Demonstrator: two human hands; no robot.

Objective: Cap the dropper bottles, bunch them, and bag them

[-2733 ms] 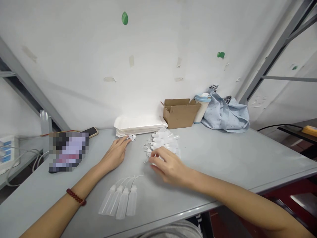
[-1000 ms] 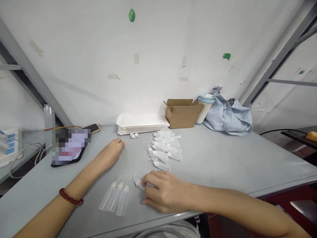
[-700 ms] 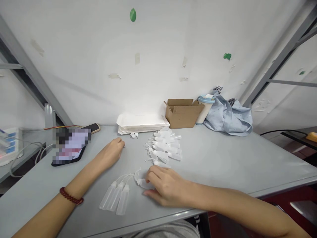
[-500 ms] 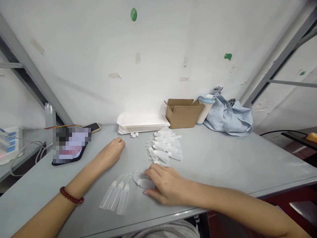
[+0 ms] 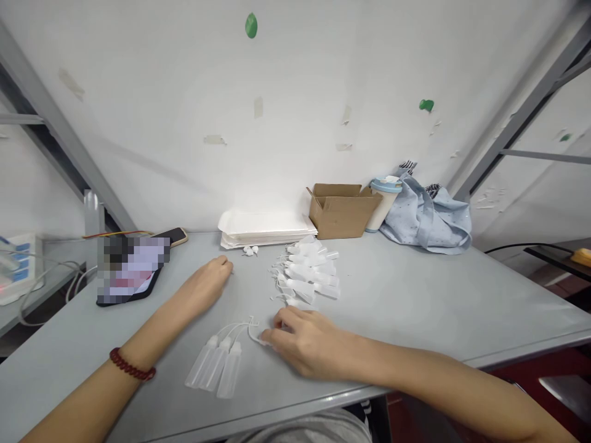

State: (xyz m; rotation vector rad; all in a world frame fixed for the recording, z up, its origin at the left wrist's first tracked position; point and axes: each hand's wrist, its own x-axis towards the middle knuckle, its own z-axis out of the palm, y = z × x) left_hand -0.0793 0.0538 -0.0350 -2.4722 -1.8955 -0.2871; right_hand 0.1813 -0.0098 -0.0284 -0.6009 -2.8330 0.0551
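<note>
My right hand [image 5: 302, 344] has thumb and fingers closed around a small translucent plastic bottle. The hand hides its body, and only the nozzle end with a white cap string [image 5: 253, 334] shows. Left of it lie three similar bottles [image 5: 215, 366] side by side, their strings running toward the same spot. Just beyond my right hand is a pile of several more bottles [image 5: 307, 271]. My left hand [image 5: 207, 283] rests on the table with its fingers curled, and whatever they may hold is hidden. A few small white pieces [image 5: 250, 251] lie a little beyond it.
Against the wall stand a stack of white trays or sheets [image 5: 265, 229], an open cardboard box [image 5: 341, 216], a lidded cup [image 5: 384, 203] and a light blue bag [image 5: 427, 221]. A phone [image 5: 132, 271] lies on the grey table [image 5: 415, 307] at left, with another dark device [image 5: 174, 236] behind it.
My right thumb and fingers have closed in over the bottle, covering its body, which showed between them before. The left hand has stayed in place.
</note>
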